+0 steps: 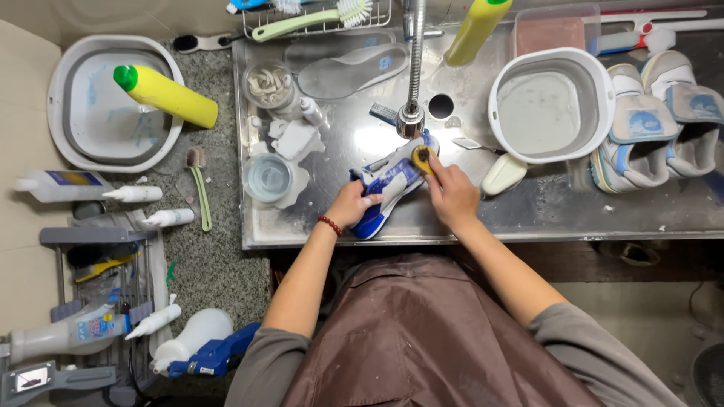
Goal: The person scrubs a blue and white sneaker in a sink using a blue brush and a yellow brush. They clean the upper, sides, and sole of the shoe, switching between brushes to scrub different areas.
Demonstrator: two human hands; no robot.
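L hand (353, 203) clamped on blue-white shoe (388, 185); R hand (450, 192) clamped on yellow brush (420, 157), under faucet (412, 113).

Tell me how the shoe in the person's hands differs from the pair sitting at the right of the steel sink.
The blue and white shoe is held by the left hand under the tap while the right hand presses a yellow brush to it. The pair of shoes is untouched, beside the white basin. The held shoe is deep blue; the pair is paler, white with light blue patches. All are sneakers on the steel sink.
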